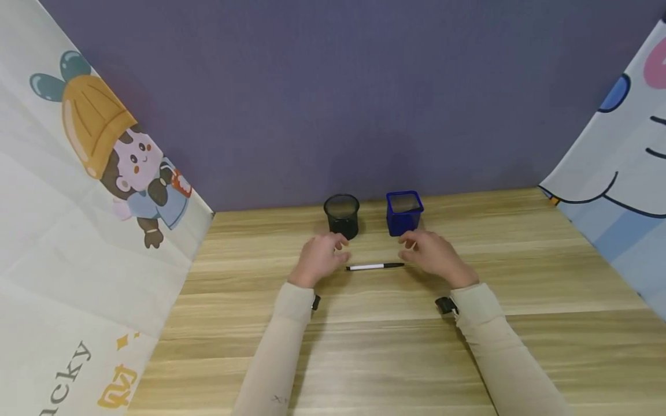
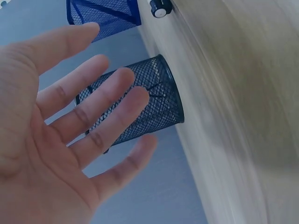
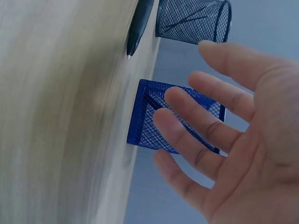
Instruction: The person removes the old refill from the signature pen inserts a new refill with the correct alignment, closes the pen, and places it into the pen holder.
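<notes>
A white pen with a black grip [image 1: 370, 267] lies crosswise on the table between the two hands; its bare tip shows in the right wrist view. Behind it stand a round black mesh pen cup [image 1: 341, 217] and, to the right, a square blue mesh pen cup [image 1: 404, 215]. My left hand [image 1: 321, 257] hovers in front of the black cup near the pen's left end, fingers spread and holding nothing. My right hand [image 1: 433, 257] is just in front of the blue cup by the pen's right end, its fingers loosely bent around nothing.
The wood-grain table [image 1: 364, 346] ends at a purple-grey back panel [image 1: 333, 104]. White cloths with cartoon prints hang at the left [image 1: 93, 231] and right. A dark wrist strap piece [image 1: 445, 305] shows at the right cuff.
</notes>
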{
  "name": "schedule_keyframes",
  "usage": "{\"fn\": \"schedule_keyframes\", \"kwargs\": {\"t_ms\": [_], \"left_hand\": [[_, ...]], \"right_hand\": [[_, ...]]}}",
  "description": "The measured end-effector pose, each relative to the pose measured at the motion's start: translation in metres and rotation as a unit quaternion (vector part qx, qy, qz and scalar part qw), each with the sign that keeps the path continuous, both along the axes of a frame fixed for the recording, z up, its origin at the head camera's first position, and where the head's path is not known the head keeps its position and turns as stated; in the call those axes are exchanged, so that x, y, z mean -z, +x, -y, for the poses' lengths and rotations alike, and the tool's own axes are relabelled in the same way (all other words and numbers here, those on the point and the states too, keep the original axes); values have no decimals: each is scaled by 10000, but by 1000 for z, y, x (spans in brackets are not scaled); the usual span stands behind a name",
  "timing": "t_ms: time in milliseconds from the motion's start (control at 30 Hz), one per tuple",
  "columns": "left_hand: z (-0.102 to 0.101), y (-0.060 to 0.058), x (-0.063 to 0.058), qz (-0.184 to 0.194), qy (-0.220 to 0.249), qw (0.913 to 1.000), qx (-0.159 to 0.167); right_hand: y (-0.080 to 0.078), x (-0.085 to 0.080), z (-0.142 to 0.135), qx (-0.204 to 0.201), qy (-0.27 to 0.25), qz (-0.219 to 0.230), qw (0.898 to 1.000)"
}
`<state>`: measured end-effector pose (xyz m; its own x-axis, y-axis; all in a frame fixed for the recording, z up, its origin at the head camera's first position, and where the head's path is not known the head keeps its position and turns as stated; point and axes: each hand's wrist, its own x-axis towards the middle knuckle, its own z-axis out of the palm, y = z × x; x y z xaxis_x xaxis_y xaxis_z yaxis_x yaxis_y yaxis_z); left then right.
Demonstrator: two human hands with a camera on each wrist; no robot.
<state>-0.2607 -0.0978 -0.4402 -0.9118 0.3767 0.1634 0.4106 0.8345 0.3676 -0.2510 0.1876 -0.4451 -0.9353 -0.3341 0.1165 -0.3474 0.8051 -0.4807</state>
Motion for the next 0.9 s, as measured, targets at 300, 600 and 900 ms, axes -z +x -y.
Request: {"fn": "schedule_keyframes", "kwargs": {"t_ms": [300, 600, 900], "left_hand": [[-5, 2, 0, 158, -191, 9996, 158], [-11, 3, 5, 287, -324, 9987, 255], [-13, 4, 7, 325, -492, 9978, 306]], "right_hand": [[1, 2, 7, -225, 125, -34, 9997], [1, 6, 9, -358, 272, -14, 9990], [0, 10, 13, -461, 427, 293, 9976]]}}
